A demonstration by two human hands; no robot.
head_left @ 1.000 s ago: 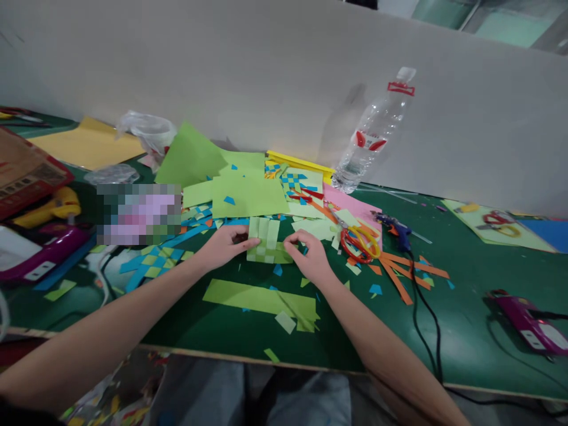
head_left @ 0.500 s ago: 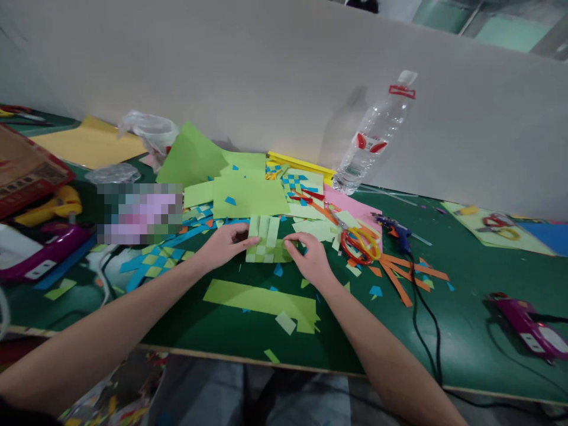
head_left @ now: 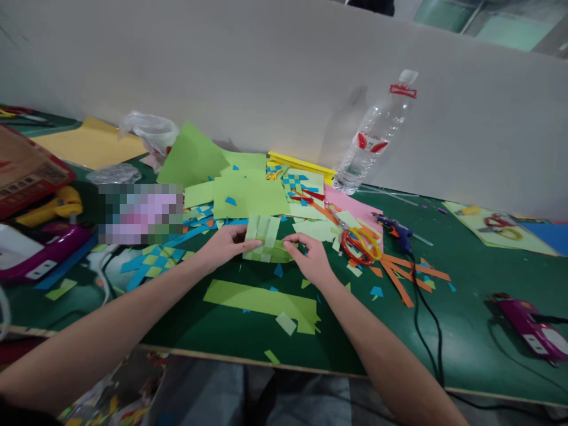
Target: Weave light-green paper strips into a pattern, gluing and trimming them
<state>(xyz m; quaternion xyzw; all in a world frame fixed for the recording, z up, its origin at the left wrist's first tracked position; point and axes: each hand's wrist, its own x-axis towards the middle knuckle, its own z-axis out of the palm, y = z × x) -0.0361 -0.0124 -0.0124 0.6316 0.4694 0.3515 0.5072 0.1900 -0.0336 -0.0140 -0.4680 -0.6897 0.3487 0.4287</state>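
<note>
A small piece of woven paper strips point(head_left: 261, 231), in pale and brighter green, is held between my hands over the table. My left hand point(head_left: 228, 244) pinches its left side, the thumb lying across the front. At the right, my right hand point(head_left: 306, 254) pinches the end of a brighter green strip point(head_left: 279, 253) between thumb and fingertips. Closer to me lies a flat green paper piece point(head_left: 261, 300) with a pale scrap point(head_left: 286, 323) on it. Beyond my hands is a larger green sheet point(head_left: 252, 200).
Red- and yellow-handled scissors point(head_left: 359, 244) lie right of my hands, near a blue glue gun point(head_left: 399, 231) with a black cord. A plastic bottle point(head_left: 377, 139) leans on the wall. Purple power strips point(head_left: 530, 331) and a blue-green woven piece point(head_left: 157, 260) lie at the sides.
The brighter green strip bows more now, and the woven piece has tilted slightly. My left thumb has moved a little to the right; both hands keep their pinch.
</note>
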